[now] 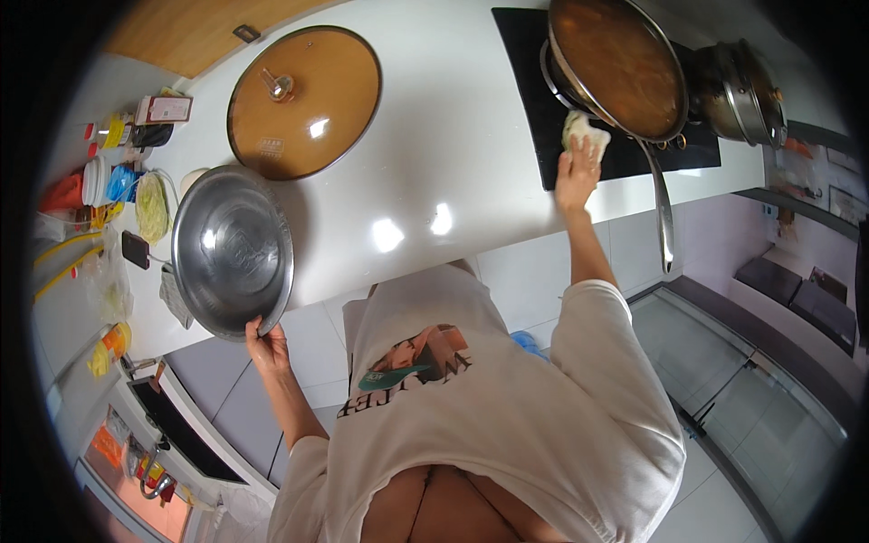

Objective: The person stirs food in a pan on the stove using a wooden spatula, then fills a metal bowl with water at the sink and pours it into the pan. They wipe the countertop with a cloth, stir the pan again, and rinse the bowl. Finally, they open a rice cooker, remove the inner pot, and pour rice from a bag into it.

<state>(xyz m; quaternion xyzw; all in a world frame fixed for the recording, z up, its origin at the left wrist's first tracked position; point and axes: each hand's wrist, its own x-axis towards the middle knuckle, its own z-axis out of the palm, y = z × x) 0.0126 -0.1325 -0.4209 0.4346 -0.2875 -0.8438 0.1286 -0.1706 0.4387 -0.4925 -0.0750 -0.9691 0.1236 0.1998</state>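
Note:
My left hand [269, 343] grips the rim of a metal basin [234, 251], tilted so its inside faces up, near the counter's left part. My right hand [579, 173] presses a pale cloth [585, 134] on the black cooktop [536, 102], just below a wide pan. That long-handled pan [619, 64] holds brown liquid and stands on the burner. Its metal handle [663, 210] sticks out past the counter's front edge. Behind the basin, a large glass lid [305, 102] with a clear knob lies on the white counter [434, 122].
A lidded metal pot [736, 95] stands right of the pan. Bottles [112, 130], a small box [165, 109], a leafy vegetable [153, 207], a phone [135, 250] on a cable and a folded cloth [175, 295] line the left side. A sink faucet [157, 483] is at lower left.

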